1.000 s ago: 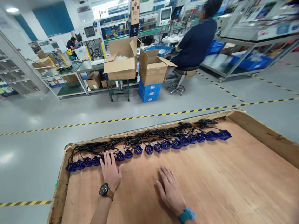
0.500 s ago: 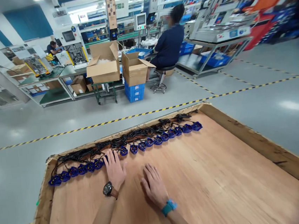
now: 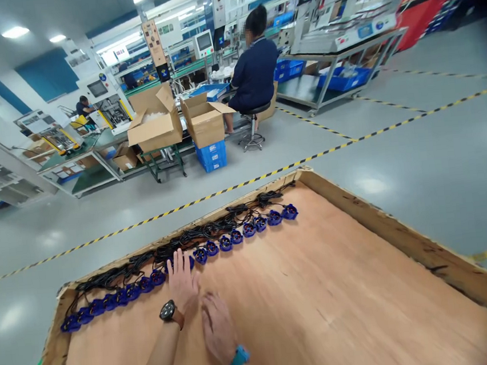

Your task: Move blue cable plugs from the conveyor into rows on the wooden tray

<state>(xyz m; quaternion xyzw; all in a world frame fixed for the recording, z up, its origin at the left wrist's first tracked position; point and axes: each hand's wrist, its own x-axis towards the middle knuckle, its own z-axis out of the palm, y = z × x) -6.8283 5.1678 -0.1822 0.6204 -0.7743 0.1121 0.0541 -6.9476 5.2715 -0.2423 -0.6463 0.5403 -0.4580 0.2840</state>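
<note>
A long row of dark blue round parts with coloured wires inside (image 3: 226, 242) lies along the far side of a shallow wooden tray (image 3: 348, 196). Black cables (image 3: 207, 230) run bundled behind them against the tray's far wall. My left hand (image 3: 183, 283), with a dark watch at the wrist, reaches flat over the middle of the row. Its stretched fingers cover some of the blue parts, and whether it touches them is hard to see. Nearer to me, my right hand (image 3: 218, 328), wearing a teal wristband, rests low over the bare wood. Its fingers are extended and hold nothing visible.
Wooden walls edge the tray. Beyond it, yellow-black tape (image 3: 243, 183) crosses the grey floor. Two open cardboard boxes (image 3: 156, 128) stand farther off, one on blue crates (image 3: 211, 155). A person (image 3: 254, 72) sits on a stool at a workbench.
The view has tilted and shifted. My left hand now lies farther right along the row of blue parts. My right hand has moved left, closer to my left hand.
</note>
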